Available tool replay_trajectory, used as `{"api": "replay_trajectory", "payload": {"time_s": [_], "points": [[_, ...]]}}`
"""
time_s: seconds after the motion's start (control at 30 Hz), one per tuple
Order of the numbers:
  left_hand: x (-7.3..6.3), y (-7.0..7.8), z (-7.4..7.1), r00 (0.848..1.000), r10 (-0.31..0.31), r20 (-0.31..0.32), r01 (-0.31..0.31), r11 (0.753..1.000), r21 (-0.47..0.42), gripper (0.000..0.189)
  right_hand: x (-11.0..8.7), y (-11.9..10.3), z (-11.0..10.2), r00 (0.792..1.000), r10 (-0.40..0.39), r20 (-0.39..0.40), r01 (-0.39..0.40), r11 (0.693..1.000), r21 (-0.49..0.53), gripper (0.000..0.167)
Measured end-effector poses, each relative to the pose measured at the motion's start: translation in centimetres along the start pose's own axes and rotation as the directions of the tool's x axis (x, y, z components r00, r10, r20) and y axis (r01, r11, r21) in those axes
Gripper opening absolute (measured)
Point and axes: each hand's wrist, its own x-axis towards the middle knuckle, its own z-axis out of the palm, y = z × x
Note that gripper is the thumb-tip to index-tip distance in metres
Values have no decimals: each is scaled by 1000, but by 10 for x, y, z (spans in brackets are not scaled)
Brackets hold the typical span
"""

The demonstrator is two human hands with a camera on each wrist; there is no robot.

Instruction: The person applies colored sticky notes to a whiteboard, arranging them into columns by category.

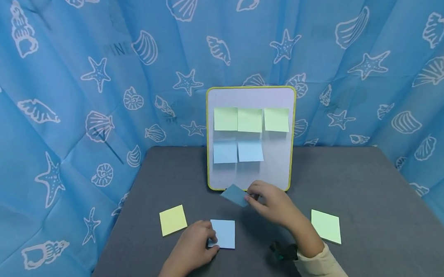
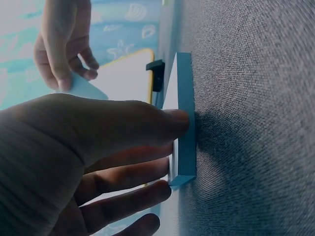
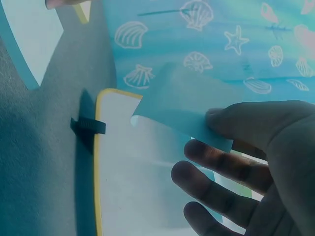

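My right hand [image 1: 273,202] pinches a single blue sticky note [image 1: 235,195] by its edge, between thumb and forefinger, in front of the whiteboard's [image 1: 276,170] lower edge. In the right wrist view this sheet [image 3: 182,105] bends slightly, and the other fingers are spread below it. My left hand [image 1: 196,245] holds the pad of blue sticky notes [image 1: 225,233] flat on the table. The left wrist view shows my thumb [image 2: 174,120] against the pad's side [image 2: 186,157], with fingertips at its other edge. On the board, several green notes [image 1: 225,119] sit above two blue notes [image 1: 225,151].
A yellow sticky note pad [image 1: 173,220] lies left of my left hand, and a green pad [image 1: 326,226] lies right of my right forearm. The grey table [image 1: 370,244] runs back to a blue shell-patterned curtain [image 1: 109,80]. A dark clip foot [image 3: 91,126] supports the board.
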Motion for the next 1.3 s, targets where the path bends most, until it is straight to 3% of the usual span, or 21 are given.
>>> {"api": "replay_trajectory", "payload": {"time_s": [0.27, 0.7, 1.07, 1.3], "points": [[0, -1, 1, 1000, -1, -2, 1, 1000, -1, 11, -1, 6, -7, 999, -8, -33, 8, 1000, 0, 11], [-2, -2, 4, 1000, -9, 2, 9, 1000, -19, 11, 0, 12, -23, 985, -1, -172, 8, 999, 37, 18], [-2, -7, 5, 1000, -13, 5, 13, 1000, -27, 12, 5, 20, -41, 951, 13, -310, 2, 999, 46, 19], [-2, -5, 4, 1000, -14, -4, 14, 1000, -22, 11, 9, 37, -56, 904, 55, -424, -59, 998, 3, 13]]}}
